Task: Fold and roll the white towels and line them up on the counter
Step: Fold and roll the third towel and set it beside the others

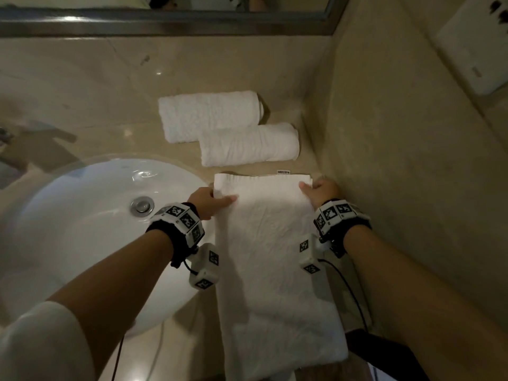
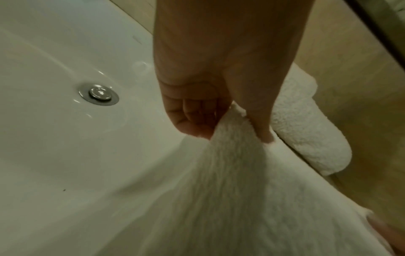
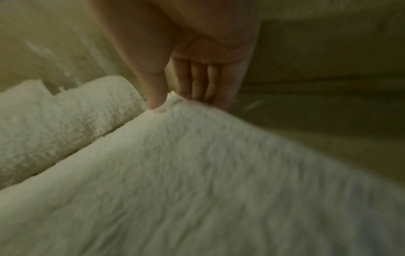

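here each grip, left hand (image 1: 206, 202) and right hand (image 1: 322, 191), pinches the folded towel (image 1: 272, 259) corners.

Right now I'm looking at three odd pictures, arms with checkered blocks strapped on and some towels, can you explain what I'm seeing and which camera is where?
No machine here: a person wears cameras. The big picture comes from a head camera looking down at a bathroom counter; the checkered blocks are wrist cameras, which give the two close-ups. Beside the white sink lie two rolled towels, the far rolled towel and the near rolled towel. In front of them a third, the flat towel, is folded into a long strip. The left hand and the right hand each pinch a far corner of it, thumb on top, probably about to roll it.
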